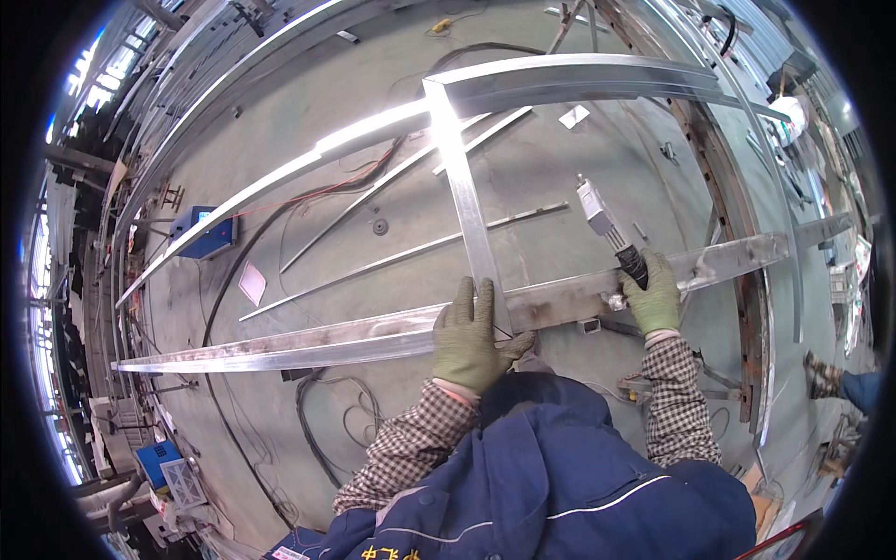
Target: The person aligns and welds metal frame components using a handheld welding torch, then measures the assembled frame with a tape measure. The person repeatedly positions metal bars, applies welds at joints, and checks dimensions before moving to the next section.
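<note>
My left hand, in a green work glove, lies on the near metal beam where a shiny crosspiece meets it. Its fingers stretch forward and the thumb is spread to the right. My right hand, gloved alike, is wrapped round the black grip of a silver handheld tool. The tool's narrow tip points away from me, to the upper left, beyond the beam. The crosspiece joins the near beam to a far metal beam. I cannot make out the tool's exact kind.
A rusty steel support runs beneath the beams at right. Metal strips, cables and a blue box are on the floor. More long bars stand at far left. Another person's leg shows at the right edge.
</note>
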Demonstrator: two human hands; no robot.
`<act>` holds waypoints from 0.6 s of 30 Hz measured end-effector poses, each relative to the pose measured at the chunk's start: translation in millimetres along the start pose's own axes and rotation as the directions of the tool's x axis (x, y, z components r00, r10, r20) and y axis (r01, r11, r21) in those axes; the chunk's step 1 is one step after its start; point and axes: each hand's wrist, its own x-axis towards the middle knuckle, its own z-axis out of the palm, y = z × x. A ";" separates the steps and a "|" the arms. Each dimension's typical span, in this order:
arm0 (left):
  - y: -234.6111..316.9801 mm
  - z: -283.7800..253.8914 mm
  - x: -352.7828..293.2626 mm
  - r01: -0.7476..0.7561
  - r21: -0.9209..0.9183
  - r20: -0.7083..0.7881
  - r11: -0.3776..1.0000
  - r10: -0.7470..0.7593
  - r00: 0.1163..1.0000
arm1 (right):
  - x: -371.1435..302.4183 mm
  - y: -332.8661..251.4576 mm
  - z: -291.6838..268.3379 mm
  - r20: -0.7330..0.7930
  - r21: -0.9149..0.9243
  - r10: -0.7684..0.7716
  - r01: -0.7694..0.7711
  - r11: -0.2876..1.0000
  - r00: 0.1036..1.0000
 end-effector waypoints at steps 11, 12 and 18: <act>-91.9 11.2 107.9 0.444 -0.709 0.470 0.548 -0.102 0.877 | -59.5 -63.0 3.3 -0.109 0.049 0.152 -0.148 0.988 0.982; -95.1 12.7 114.1 0.460 -0.700 0.499 0.547 -0.086 0.862 | -63.4 -70.0 4.5 -0.092 0.067 0.195 -0.190 0.980 0.976; -99.4 10.4 115.4 0.603 -0.680 0.682 0.417 0.057 0.729 | -82.5 -83.9 8.7 -0.022 0.174 0.264 -0.256 0.951 0.964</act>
